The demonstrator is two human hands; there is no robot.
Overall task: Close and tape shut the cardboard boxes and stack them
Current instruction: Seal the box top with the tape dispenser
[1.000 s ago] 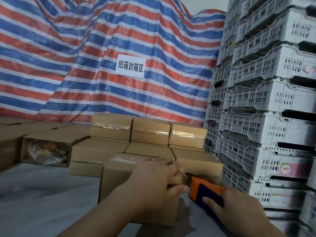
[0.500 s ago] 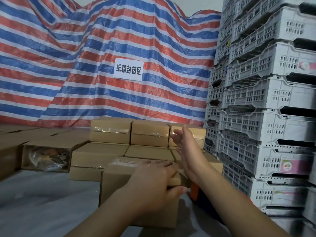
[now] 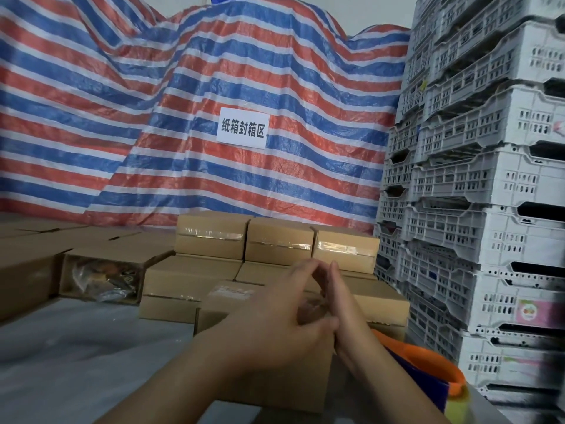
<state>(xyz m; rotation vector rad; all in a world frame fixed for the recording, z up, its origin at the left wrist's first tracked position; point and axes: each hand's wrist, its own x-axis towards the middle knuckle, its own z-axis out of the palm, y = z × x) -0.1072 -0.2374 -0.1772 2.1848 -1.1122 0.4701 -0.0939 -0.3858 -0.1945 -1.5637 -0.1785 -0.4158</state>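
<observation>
Both hands meet above the near box [image 3: 263, 381]: the left hand [image 3: 275, 325] and right hand [image 3: 345, 316] touch with fingers mostly straight, holding nothing I can make out. The box stands on the table [image 3: 76, 356], before the taped stack [image 3: 278, 243]. It looks stiff and light; best gripped by opposite side walls.

The boxes [image 3: 278, 240] were matt brown cardboard, each crossed by a strip of clear glossy tape [image 3: 211, 233] that caught the light. Behind the boxes hung a woven plastic tarpaulin [image 3: 153, 117], crinkled, with a dull sheen, and on it a sheet of flat white paper [image 3: 243, 127]. Right of the boxes stood crates [image 3: 489, 179] of hard, pale grey plastic, scuffed and perforated. In front of them lay an orange and blue plastic tape dispenser [image 3: 428, 371], smooth.
</observation>
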